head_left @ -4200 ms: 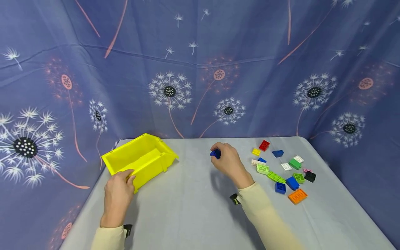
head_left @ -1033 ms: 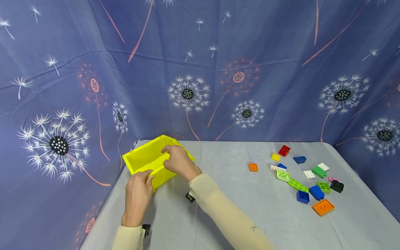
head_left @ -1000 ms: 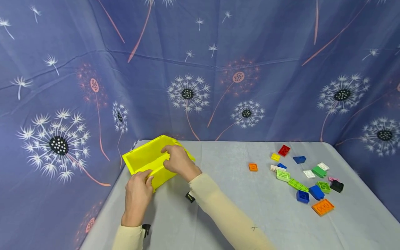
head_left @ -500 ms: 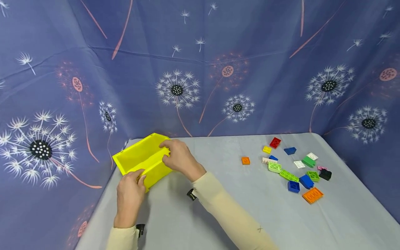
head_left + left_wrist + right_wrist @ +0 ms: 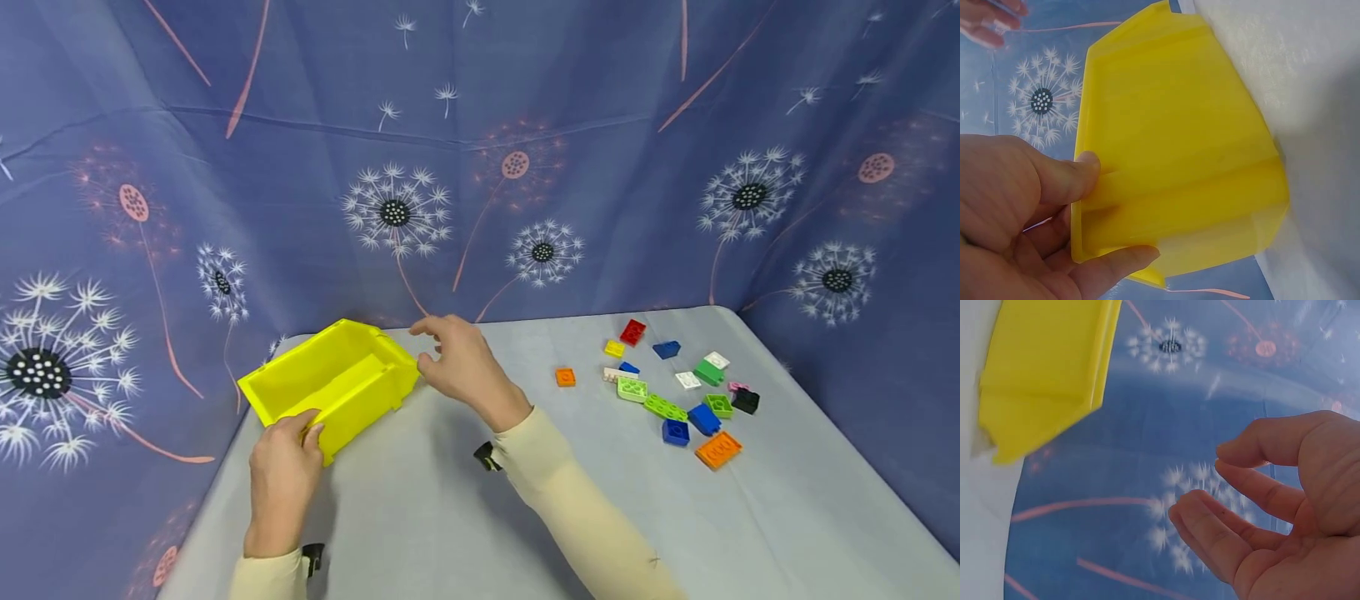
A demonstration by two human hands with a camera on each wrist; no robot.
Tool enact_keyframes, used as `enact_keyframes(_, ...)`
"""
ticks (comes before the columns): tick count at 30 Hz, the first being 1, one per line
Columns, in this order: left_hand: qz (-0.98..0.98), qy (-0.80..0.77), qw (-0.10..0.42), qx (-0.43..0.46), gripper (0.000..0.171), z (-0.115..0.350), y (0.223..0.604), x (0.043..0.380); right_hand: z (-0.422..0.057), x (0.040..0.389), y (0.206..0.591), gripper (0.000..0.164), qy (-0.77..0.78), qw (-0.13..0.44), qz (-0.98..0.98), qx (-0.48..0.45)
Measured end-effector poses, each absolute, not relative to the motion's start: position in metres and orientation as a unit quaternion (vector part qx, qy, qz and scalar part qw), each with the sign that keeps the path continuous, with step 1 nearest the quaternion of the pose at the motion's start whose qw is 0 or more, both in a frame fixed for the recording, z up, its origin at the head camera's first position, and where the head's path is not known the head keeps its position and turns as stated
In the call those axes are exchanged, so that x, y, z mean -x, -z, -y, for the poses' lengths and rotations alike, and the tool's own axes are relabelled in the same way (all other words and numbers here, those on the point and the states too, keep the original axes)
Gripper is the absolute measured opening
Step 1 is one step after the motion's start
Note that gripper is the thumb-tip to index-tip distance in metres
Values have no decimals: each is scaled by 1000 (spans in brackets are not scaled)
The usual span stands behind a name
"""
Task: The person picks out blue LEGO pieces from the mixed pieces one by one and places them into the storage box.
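A yellow bin [image 5: 360, 400] stands at the table's back left, its open top showing in the head view. My left hand [image 5: 285, 475] grips its near rim; in the left wrist view the thumb [image 5: 1088, 172] presses the outside of the wall. Just right of the bin, my right hand [image 5: 468, 367] hovers above the table with loosely bent fingers and holds nothing. In the right wrist view its thumb and fingers [image 5: 1210, 531] enclose only air, apart from the bin. Nearest that hand on the table lies a small orange brick [image 5: 566, 377].
Several loose toy bricks are spread over the right of the table, among them a red brick [image 5: 632, 332], a lime brick [image 5: 665, 407], a black brick [image 5: 745, 401] and a larger orange brick [image 5: 718, 450]. A dandelion-patterned curtain [image 5: 630, 208] closes off the back and sides.
My right hand carried a dark blue brick to the bin, and now has drawn back to the right with nothing in it. The left hand keeps its hold on the rim.
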State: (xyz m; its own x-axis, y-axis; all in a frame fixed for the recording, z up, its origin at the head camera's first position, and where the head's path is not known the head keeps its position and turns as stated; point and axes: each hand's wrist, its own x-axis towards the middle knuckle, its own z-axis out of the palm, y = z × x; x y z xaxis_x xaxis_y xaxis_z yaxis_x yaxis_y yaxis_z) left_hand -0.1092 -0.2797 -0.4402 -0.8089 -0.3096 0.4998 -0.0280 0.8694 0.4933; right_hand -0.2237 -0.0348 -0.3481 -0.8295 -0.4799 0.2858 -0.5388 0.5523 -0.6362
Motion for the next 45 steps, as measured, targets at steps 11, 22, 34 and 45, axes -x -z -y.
enact_keyframes(11,922,238,289,-92,23,281,441,109,-31,238,366,37,-371,46,904,-207)
enact_keyframes(22,926,233,279,-100,25,282,438,110,-95,257,371,37,-363,54,922,-124)
enact_keyframes(34,928,227,273,-111,24,280,441,109,-157,272,378,41,-347,67,933,-66)
enact_keyframes(45,931,221,271,-106,24,280,439,109,-193,288,394,50,-332,3,943,26)
